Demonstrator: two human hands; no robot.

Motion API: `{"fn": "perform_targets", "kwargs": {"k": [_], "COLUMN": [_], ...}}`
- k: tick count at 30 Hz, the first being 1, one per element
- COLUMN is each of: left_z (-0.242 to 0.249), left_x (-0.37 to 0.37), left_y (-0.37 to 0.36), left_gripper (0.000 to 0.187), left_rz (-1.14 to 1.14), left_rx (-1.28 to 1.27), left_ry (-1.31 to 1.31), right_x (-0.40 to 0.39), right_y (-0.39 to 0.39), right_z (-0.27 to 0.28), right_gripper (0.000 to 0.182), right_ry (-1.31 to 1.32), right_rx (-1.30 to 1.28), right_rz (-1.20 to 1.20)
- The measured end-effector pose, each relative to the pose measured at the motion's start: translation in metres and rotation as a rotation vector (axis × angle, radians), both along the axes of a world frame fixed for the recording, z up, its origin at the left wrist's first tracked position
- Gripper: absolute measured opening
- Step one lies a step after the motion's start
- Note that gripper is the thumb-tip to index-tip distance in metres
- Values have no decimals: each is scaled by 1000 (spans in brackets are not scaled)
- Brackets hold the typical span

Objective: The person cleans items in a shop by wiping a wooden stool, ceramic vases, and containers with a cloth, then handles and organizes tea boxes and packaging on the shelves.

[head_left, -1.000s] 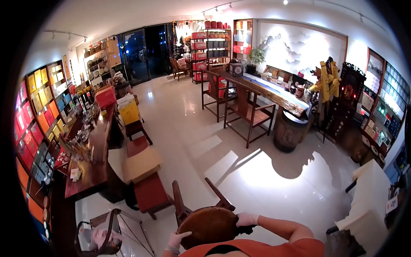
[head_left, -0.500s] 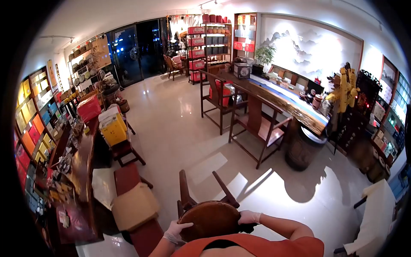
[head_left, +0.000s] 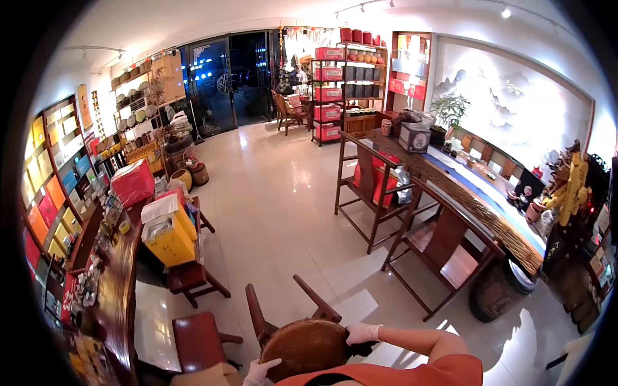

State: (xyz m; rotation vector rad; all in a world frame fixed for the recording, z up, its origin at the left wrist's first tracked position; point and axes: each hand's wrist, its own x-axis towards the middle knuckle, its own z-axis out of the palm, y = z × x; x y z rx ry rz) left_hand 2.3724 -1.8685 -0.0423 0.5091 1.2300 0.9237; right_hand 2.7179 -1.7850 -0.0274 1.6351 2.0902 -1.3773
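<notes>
A dark wooden stool (head_left: pixel 306 349) with a round brown top is tilted close to the body at the bottom centre, two of its legs pointing forward. At the stool's left edge, my left hand (head_left: pixel 262 371) in a whitish glove grips the rim, its thumb on the surface. My right hand (head_left: pixel 362 333), gloved too, holds the opposite edge; its fingers are partly hidden behind the rim. The undersides of both hands are out of sight.
Left of the stool stands a red-topped bench (head_left: pixel 198 341); beyond it a yellow box (head_left: pixel 168 239) rests on a chair beside a long wooden counter (head_left: pixel 119 293). Wooden chairs (head_left: pixel 444 241), a long table (head_left: pixel 508 235) and a barrel (head_left: pixel 496 293) stand at the right.
The view has shifted forward and turned left, so the table and chairs appear farther right and larger. Both hands still hold the stool, which has moved along with them.
</notes>
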Motion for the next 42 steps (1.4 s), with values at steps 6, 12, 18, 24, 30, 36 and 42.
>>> {"fn": "perform_targets", "kwargs": {"k": [6, 12, 18, 24, 30, 36, 42], "left_z": [-4, 2, -32, -14, 19, -28, 9], "left_x": [-46, -34, -22, -10, 10, 6, 63], "left_y": [246, 454, 676, 865, 1038, 1299, 1532], "left_gripper": [42, 46, 45, 43, 41, 47, 47], "left_rz": [-114, -220, -225, -195, -123, -177, -436], "left_rx": [31, 30, -15, 85, -23, 42, 42], "left_ry": [37, 90, 8, 119, -35, 24, 56], "right_x": [-20, -5, 5, 16, 16, 29, 75], "right_y": [215, 374, 584, 808, 1006, 1220, 1369], "right_z": [-22, -30, -41, -2, 8, -20, 11], "right_gripper": [48, 49, 45, 41, 42, 44, 44], "right_ry": [-25, -9, -61, -49, -97, -12, -23], "right_rx": [101, -4, 39, 64, 13, 103, 76], "right_rz": [-83, -183, -179, -153, -92, -251, -421]}}
